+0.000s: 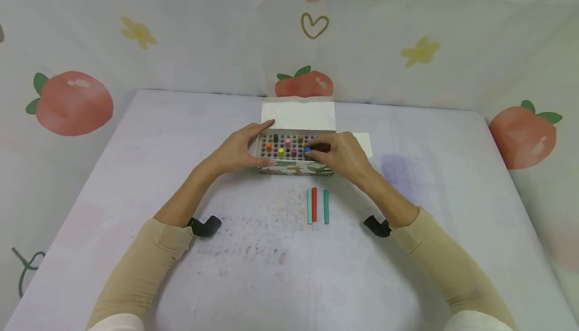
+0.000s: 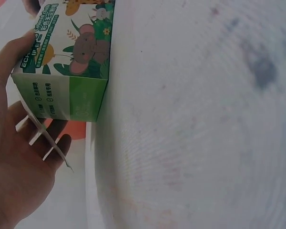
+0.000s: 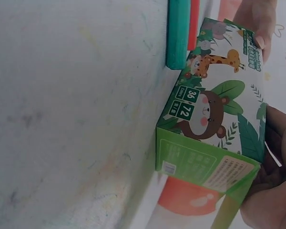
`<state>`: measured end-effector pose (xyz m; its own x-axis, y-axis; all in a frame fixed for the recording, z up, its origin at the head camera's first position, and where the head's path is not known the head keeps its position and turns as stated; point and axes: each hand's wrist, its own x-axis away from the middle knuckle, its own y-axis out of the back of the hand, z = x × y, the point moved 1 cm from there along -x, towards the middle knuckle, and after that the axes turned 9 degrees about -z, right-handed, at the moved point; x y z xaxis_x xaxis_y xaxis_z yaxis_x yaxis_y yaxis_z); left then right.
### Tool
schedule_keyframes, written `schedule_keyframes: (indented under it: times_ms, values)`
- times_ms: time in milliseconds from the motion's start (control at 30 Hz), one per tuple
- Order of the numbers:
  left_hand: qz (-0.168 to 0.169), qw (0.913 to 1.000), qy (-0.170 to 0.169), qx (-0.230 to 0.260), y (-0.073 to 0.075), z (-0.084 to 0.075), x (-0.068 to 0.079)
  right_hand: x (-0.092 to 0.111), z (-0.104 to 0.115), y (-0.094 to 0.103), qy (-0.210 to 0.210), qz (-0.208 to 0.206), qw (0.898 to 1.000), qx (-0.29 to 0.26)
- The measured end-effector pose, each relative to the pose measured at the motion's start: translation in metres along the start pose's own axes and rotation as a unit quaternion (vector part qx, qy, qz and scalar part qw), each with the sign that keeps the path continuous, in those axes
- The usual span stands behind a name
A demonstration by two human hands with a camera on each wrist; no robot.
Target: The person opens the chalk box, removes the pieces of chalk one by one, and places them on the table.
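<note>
Box (image 1: pixel 296 169) on the table (image 1: pixel 253 281), long side toward me, lid (image 1: pixel 298 115) folded back at the far side, a side flap (image 1: pixel 364 145) out to the right. Inside: a grey tray of round holes, many vacant. Stick ends showing there: orange (image 1: pixel 269 146), dark (image 1: pixel 276 138), pink (image 1: pixel 287 142), yellow (image 1: pixel 281 151), purple (image 1: pixel 294 152), olive (image 1: pixel 300 139). My left hand (image 1: pixel 237 147) grips the box's left end, thumb on the near edge. My right hand (image 1: pixel 341 155) pinches a blue stick (image 1: pixel 307 149) at the tray's right part; depth in hole unclear. Outside, nearer me: pale green (image 1: pixel 309 206) and red (image 1: pixel 314 204) sticks side by side, a green one (image 1: pixel 326 207) just right.
</note>
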<state>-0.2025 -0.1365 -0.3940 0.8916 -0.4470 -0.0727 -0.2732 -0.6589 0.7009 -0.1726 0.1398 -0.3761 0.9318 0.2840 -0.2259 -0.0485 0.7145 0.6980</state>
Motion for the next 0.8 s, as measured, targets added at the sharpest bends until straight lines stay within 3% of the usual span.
schedule_keyframes:
  times_ms: [167,300,467,800]
  values:
    - [-0.002,1.0000,0.003,-0.004,0.0000,0.0003,-0.0007,0.0000,0.0005,0.0019,0.011,-0.006,1.000,-0.010]
    - [-0.004,1.0000,0.003,-0.005,-0.0003,0.0002,-0.0013,0.0024,-0.0016,0.0017,0.020,-0.027,0.998,-0.048]
    - [0.000,1.0000,0.004,-0.003,-0.0004,-0.0002,-0.0008,0.0069,-0.0035,0.0015,0.031,-0.058,0.991,-0.115]
    - [0.004,1.0000,-0.004,0.002,-0.0002,0.0017,-0.0008,0.0092,-0.0039,0.0091,0.066,-0.118,0.976,-0.169]
